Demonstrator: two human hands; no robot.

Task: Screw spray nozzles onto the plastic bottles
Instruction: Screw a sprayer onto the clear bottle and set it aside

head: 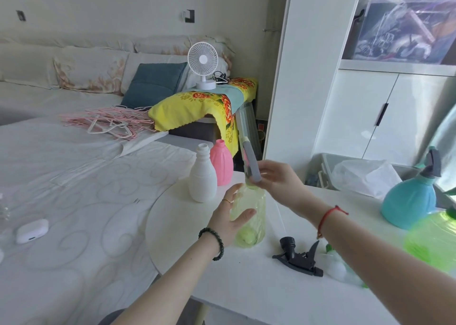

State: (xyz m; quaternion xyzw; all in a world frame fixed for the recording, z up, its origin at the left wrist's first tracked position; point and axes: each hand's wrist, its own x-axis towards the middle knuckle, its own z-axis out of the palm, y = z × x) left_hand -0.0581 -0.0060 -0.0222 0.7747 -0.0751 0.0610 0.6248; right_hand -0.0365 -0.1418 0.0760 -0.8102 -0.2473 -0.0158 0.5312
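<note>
A clear yellow-green bottle stands on the white table. My left hand wraps its side. My right hand grips a grey spray nozzle sitting at the bottle's neck. Behind stand a white bottle and a pink bottle, both with bare necks. A black trigger nozzle lies loose on the table under my right forearm, next to a white and green nozzle.
A blue bottle with a dark nozzle and a bright green bottle stand at the right. A bin with a plastic bag sits behind the table. The bed lies left, with an earbud case on it.
</note>
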